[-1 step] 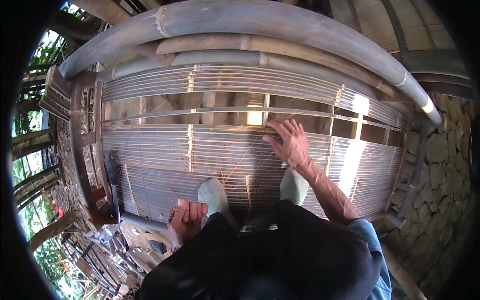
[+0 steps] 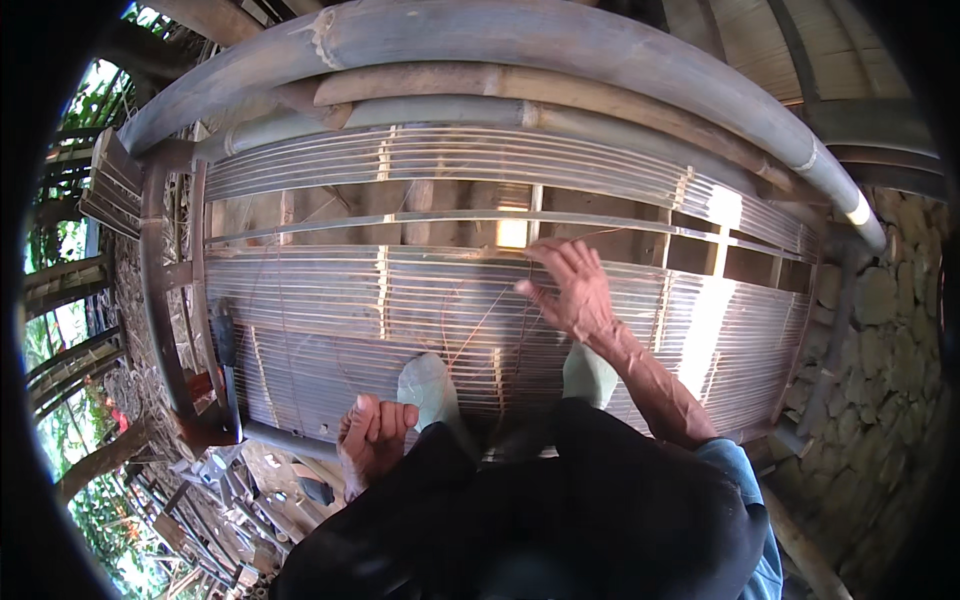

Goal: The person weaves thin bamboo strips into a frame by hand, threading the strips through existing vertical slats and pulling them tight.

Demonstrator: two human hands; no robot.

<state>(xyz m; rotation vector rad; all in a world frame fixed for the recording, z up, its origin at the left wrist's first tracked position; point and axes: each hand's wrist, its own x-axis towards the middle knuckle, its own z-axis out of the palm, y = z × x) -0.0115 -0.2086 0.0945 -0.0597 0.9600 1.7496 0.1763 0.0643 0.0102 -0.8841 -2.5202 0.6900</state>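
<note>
A long bamboo slat platform (image 2: 330,300) spans the view, its thin strips running left to right over crosspieces. Above its slatted middle hovers my right hand (image 2: 578,290), with thumb and fingers apart and nothing visible between them. The fingertips are beside the near edge of a gap crossed by a single bamboo strip (image 2: 450,216). Thin reddish cords (image 2: 443,325) lie loosely across the slats. Close to my left knee, my left hand (image 2: 372,435) is closed with the fingers curled in; whatever they may hold is hidden.
My feet in pale socks (image 2: 428,385) rest on the slats. A dark-handled tool (image 2: 224,335) is at the platform's left end. Thick bamboo poles (image 2: 560,45) cross the far side. A stone wall (image 2: 880,330) stands right; bamboo pieces (image 2: 270,515) lie lower left.
My right hand has shifted slightly to the left, and its thumb and forefinger are spread wider. My left hand stays closed in the same place.
</note>
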